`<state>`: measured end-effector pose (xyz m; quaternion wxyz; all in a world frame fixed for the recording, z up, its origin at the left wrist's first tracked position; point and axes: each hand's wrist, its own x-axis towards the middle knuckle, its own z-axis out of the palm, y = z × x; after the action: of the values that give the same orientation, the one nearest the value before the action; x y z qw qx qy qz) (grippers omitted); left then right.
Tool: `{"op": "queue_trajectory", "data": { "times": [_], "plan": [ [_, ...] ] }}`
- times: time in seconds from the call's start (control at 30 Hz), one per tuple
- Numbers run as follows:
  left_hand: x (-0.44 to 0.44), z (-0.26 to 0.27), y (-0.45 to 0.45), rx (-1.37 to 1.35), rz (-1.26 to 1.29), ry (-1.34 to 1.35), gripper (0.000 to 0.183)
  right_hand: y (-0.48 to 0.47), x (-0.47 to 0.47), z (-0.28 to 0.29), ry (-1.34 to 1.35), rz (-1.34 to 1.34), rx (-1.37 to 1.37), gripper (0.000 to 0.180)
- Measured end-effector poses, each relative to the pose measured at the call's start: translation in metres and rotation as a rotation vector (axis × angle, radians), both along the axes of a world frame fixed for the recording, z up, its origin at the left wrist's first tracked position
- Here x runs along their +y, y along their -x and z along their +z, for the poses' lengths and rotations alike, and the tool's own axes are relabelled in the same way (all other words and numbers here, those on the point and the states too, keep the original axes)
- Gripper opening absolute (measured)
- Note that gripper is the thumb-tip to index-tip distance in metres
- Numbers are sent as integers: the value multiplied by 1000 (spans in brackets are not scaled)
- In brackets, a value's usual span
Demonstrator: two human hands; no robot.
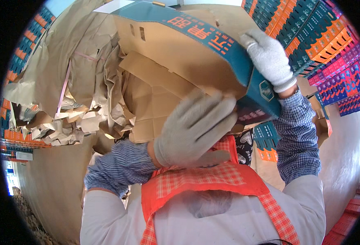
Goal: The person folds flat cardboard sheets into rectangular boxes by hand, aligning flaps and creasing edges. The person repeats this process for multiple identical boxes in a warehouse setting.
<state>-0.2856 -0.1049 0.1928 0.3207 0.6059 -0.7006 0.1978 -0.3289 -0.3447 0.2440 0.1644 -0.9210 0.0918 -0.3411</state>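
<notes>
A teal cardboard box (pixel 183 58) with orange printing lies tilted before me, its brown inside facing me and a loose-looking inner flap (pixel 155 69) showing. My left hand (pixel 195 128), in a pale knitted glove and blurred, is spread flat in front of the box's near end, with its thumb apart and nothing seen in it. Against the outer teal wall at the right rests my right hand (pixel 269 58), gloved in white, its fingers bent near the box's far edge; whether they grip it is not clear.
Crumpled brown packing paper (pixel 88 61) with a pink strap (pixel 64 88) is heaped at the left. Stacked teal and orange cartons (pixel 308 39) stand at the upper right, beside pink and purple cartons (pixel 345 79). More teal cartons (pixel 265 137) are behind my right forearm.
</notes>
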Motion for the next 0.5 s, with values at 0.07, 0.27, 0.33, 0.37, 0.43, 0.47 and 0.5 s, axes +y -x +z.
{"op": "queue_trajectory", "data": {
  "times": [0.07, 0.27, 0.33, 0.37, 0.43, 0.47, 0.5],
  "plan": [
    [-20, 34, -12, -221, 247, -179, 86, 6, -2, -5, 5, 78, -34, 26],
    [-76, 59, -51, -268, 185, -390, 90, 37, 4, -7, -61, 111, -171, 23],
    [-85, 58, -57, -255, 151, -330, 80, 49, -7, -3, -51, 19, -89, 18],
    [-87, 58, -58, -219, 109, -283, 80, 55, -14, -1, -32, -73, -10, 17],
    [-90, 56, -60, -203, 84, -283, 80, 65, -24, 3, -92, -17, 32, 17],
    [-90, 56, -60, -190, 86, -297, 81, 68, -28, 7, -88, -11, 103, 20],
    [-91, 56, -61, -160, 57, -289, 81, 69, -30, 10, -123, 29, 127, 22]
  ]
}}
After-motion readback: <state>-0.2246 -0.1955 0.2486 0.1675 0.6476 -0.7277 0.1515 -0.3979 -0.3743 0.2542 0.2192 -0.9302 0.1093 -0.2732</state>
